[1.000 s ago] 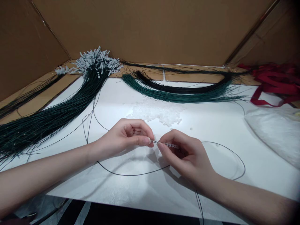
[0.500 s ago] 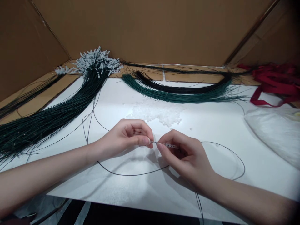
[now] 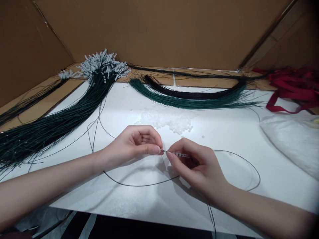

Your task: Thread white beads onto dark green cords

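Above the middle of the white board, my left hand (image 3: 139, 142) pinches a thin dark cord (image 3: 163, 151) between thumb and forefinger. Close beside it, my right hand (image 3: 194, 161) pinches the same cord, leaving only a short bare stretch between the fingertips. A row of small white beads (image 3: 183, 155) on the cord runs back under my right fingers, its far end hidden. Loops of dark cord (image 3: 139, 185) curve over the board below and behind my hands. Just beyond them lies a spread of loose white beads (image 3: 171, 119).
At left lies a thick bundle of dark green cords (image 3: 82, 113) with white beaded ends (image 3: 103, 66). Green cords (image 3: 189, 104) and black cords (image 3: 191, 95) lie along the back. Red ribbon (image 3: 291, 88) and a clear plastic bag (image 3: 296, 139) are at right. Cardboard walls (image 3: 159, 33) enclose the board.
Almost nothing differs. Both hands keep their pinch on the cord, with only a very slight shift of my left hand.
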Demonstrator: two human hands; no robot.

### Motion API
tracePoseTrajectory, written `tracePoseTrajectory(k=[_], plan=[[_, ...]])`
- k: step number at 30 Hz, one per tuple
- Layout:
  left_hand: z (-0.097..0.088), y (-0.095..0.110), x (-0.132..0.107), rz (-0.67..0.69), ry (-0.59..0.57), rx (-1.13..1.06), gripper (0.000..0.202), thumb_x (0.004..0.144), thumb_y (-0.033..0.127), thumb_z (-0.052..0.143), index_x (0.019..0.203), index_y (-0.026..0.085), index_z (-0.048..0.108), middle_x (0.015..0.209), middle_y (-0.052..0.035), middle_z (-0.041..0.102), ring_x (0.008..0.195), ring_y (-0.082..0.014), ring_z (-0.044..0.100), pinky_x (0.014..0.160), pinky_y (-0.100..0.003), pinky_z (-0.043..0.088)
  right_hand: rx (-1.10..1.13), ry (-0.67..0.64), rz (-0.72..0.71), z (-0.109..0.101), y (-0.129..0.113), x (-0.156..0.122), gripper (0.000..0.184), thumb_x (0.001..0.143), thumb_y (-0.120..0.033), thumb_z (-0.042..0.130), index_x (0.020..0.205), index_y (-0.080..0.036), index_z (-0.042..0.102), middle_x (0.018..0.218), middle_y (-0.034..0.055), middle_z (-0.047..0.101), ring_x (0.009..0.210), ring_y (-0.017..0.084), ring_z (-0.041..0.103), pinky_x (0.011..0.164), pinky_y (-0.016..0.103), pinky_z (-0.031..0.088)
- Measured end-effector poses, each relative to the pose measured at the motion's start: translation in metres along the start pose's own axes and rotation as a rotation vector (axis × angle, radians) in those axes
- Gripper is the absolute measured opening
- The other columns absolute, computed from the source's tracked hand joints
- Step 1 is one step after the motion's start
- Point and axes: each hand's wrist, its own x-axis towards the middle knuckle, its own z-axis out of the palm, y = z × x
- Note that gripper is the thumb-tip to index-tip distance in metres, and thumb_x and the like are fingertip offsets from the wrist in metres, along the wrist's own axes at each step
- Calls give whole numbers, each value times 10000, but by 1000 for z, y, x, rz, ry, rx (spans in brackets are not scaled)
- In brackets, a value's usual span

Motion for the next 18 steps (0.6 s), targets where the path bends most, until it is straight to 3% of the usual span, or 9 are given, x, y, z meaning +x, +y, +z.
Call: tracePoseTrajectory(k=[18], plan=[[-2, -3, 0, -9, -13, -65, 111, 807, 145, 745, 881, 127, 664, 788, -18, 711, 720, -71, 669, 668, -128, 511, -2, -10, -3, 0, 0, -1, 126, 852, -167, 580, 727, -172, 588, 560, -46, 465, 483, 76, 371, 441, 211, 299]])
